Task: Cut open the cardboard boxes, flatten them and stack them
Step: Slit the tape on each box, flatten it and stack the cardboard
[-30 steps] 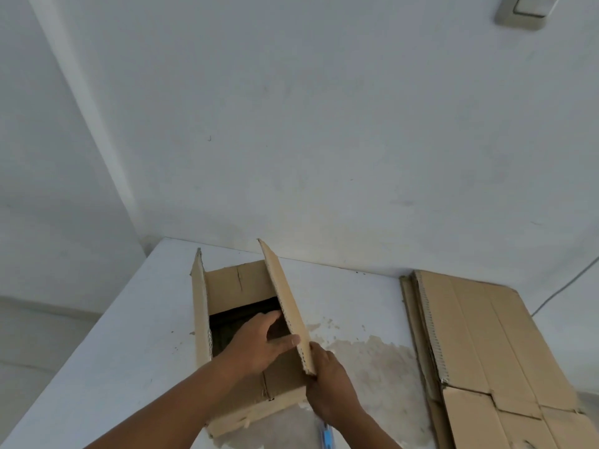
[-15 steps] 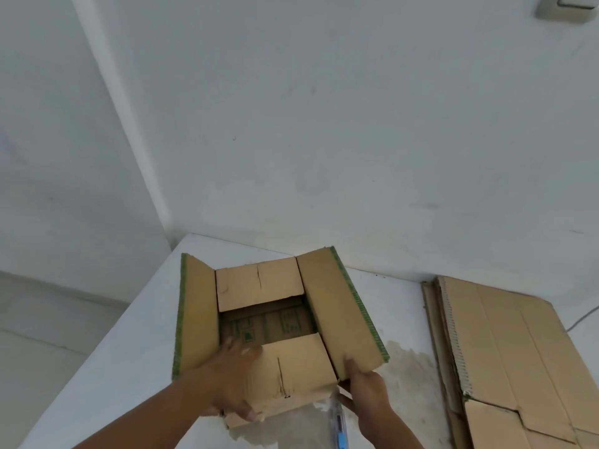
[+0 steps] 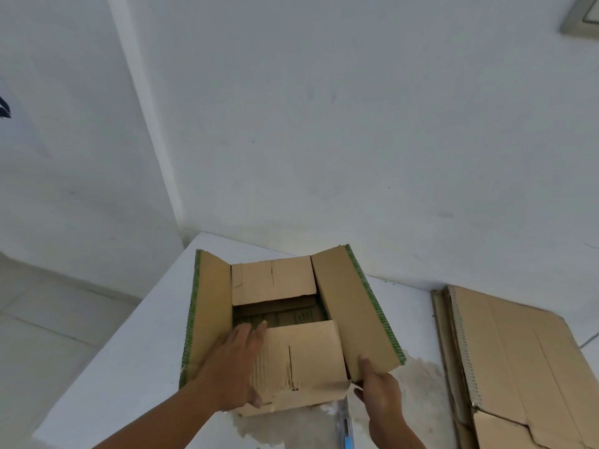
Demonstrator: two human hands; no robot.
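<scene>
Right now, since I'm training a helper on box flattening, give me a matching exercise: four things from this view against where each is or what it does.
Things:
1 left hand
2 right hand
3 flattened cardboard
4 blue cutter

States:
A lies at the table's right side
B pinches the right flap
C lies on the table by the right hand
D rests flat on the near flap

Pairs: 1-D, 2-B, 3-A, 4-C

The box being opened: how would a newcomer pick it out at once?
Find the white table against the wall. The box stands at its middle, flaps spread with green edges, the left hand resting on its near flap, the right hand holding its right flap. The cardboard pile to the right lies flat.
</scene>
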